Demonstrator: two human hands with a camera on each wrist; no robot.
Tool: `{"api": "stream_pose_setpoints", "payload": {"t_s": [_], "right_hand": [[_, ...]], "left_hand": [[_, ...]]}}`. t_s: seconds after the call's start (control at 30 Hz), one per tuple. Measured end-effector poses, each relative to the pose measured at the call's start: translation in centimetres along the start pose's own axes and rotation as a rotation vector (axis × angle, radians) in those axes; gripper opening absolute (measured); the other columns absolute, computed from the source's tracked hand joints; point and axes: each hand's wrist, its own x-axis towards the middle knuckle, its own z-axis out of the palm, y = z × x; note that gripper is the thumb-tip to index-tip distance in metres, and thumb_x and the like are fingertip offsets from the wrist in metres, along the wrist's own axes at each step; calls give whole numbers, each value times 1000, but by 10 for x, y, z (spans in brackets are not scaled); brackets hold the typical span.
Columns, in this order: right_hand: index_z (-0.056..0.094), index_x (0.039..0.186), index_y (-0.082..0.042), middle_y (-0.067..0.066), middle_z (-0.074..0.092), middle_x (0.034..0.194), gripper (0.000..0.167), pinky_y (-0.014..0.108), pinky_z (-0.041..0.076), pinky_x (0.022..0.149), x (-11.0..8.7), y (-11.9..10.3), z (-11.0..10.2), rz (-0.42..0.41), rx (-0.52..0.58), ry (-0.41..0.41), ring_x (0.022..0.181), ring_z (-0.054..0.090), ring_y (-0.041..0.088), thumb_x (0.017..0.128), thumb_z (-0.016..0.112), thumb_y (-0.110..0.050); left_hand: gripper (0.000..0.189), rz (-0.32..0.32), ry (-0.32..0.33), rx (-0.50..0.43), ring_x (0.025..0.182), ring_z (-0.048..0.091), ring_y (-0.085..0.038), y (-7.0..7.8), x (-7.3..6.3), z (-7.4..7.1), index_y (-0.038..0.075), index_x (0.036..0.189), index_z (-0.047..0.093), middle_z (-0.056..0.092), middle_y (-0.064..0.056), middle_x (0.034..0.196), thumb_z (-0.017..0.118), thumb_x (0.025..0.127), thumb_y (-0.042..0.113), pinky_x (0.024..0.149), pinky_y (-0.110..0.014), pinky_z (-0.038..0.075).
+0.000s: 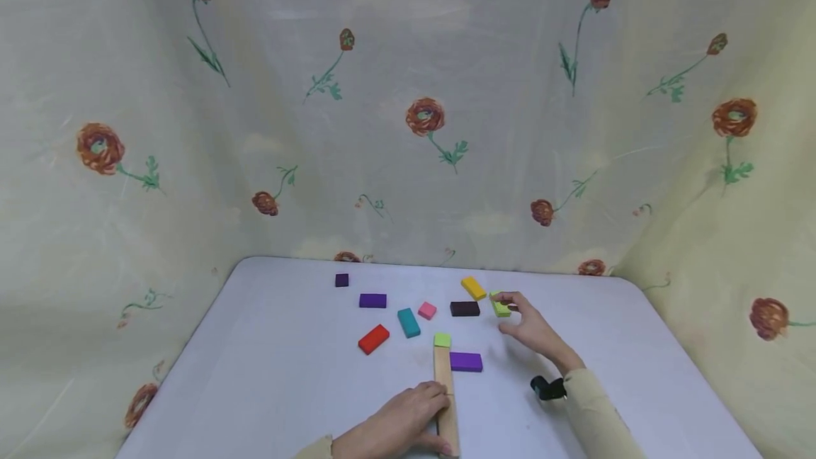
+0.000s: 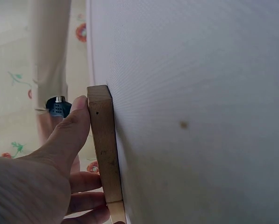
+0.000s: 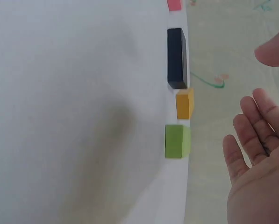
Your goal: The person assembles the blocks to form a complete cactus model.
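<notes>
Two plain wooden blocks [image 1: 448, 416] lie end to end in a line on the table. My left hand [image 1: 411, 413] holds the near wooden block [image 2: 106, 144], the thumb at its near end and the fingers by the joint. A light green block [image 1: 443, 340] sits at the line's far end, and a purple block [image 1: 466, 362] stands against its right side. My right hand [image 1: 529, 328] hovers with fingers and thumb apart near a yellow-green block [image 1: 501, 308]. In the right wrist view, that green block [image 3: 175, 141] stands apart from the right hand [image 3: 261, 154], which holds nothing.
Behind the line lie a red block [image 1: 373, 339], a teal block [image 1: 409, 323], a pink block [image 1: 427, 310], a black block [image 1: 465, 309], a yellow block [image 1: 474, 287], a violet block [image 1: 372, 300] and a small dark purple block [image 1: 341, 280]. A flowered curtain [image 1: 382, 126] surrounds the white table [image 1: 255, 374].
</notes>
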Motion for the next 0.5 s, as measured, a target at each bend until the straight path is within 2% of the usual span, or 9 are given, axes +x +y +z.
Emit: {"api": "stream_pose_setpoints", "payload": {"t_s": [0.2, 0.5], "right_hand": [[34, 142, -8, 19, 33, 150, 59, 61, 23, 114, 18, 12, -11, 21, 26, 1, 140, 27, 41, 89, 59, -8], [30, 147, -5, 21, 28, 153, 63, 57, 19, 117, 34, 28, -23, 64, 52, -27, 141, 24, 40, 89, 56, -8]], "left_hand": [[69, 16, 14, 2, 114, 51, -4, -3, 0, 0, 22, 128, 59, 56, 8, 128, 60, 75, 66, 98, -26, 48], [69, 21, 5, 3, 115, 51, -5, -1, -1, -1, 21, 128, 58, 56, 7, 130, 61, 75, 65, 98, -27, 48]]}}
